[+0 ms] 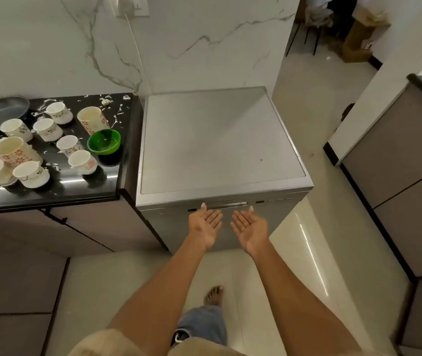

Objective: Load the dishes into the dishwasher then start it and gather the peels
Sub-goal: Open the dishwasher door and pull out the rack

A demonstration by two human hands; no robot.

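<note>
Hands, left (206,227) and right (251,228), are held palm-up, spread wide and empty, just below the closed dishwasher's (220,142) handle (226,204).

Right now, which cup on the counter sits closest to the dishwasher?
The tall cup with red flowers, standing just behind the green bowl. The other flowered tall cup and the small white cups sit farther left of the dishwasher.

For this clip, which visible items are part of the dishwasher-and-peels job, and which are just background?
Job items: dishwasher, shut; cups; green bowl; dark pan; white peels on the black counter; left hand and right hand, both empty.

Background: cardboard box; wall socket; grey cabinets.
</note>
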